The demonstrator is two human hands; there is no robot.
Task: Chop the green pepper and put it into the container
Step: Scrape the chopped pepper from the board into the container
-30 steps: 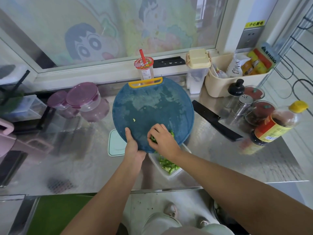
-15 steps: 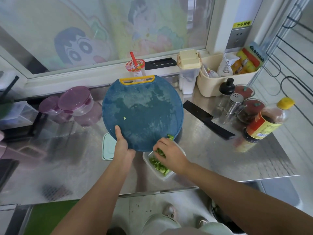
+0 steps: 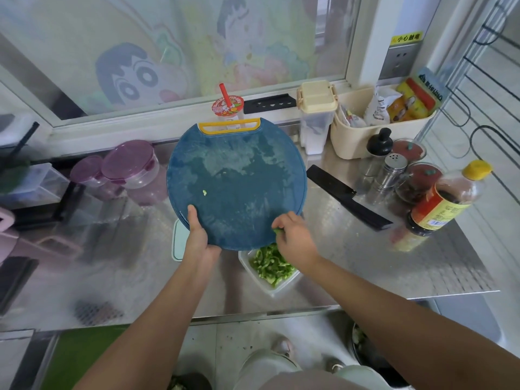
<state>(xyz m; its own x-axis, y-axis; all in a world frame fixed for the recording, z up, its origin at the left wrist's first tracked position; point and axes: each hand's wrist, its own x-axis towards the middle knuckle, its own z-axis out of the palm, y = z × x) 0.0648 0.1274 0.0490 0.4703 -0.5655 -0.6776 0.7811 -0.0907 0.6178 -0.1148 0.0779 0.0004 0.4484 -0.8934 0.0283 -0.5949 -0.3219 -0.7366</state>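
The left hand (image 3: 201,243) grip holds the tilted round blue plastic chopping board (image 3: 236,181) by its near rim; the right hand (image 3: 295,240) grip pinches a scrap off its edge. Most chopped green pepper (image 3: 270,266) lies in the white rectangular plastic container (image 3: 277,289) below; a careless flick could drop scraps onto the steel bench (image 3: 365,263).

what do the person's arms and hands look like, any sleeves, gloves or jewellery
The left hand and right hand are bare: no gloves, rings, watch or bands show. The left forearm and right forearm are bare too, with no sleeve in view down to the frame's edge.
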